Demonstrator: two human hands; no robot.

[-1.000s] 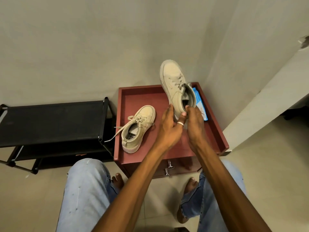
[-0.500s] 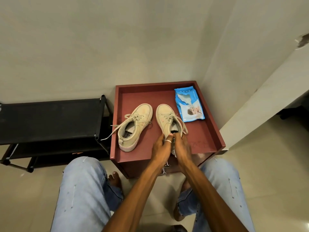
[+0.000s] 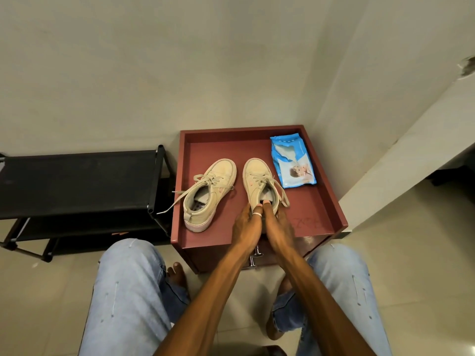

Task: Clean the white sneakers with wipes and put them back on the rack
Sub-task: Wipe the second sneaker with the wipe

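The left hand [image 3: 246,227] and right hand [image 3: 279,227] curl round the heel of the near sneaker [image 3: 255,181], thumbs hooked inside its collar. Cream and loosely laced, it stands on the red cabinet top [image 3: 331,201], beside the second sneaker [image 3: 210,194]. The wipes pack [image 3: 291,163] lies beyond, the black shoe rack [image 3: 77,181] far left.

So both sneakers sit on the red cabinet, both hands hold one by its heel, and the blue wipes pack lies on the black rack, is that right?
Not quite. The head view shows the wipes pack on the red cabinet too, not on the black rack. It lies beside the held sneaker, which the left hand and right hand grip at the heel. The rest is right.
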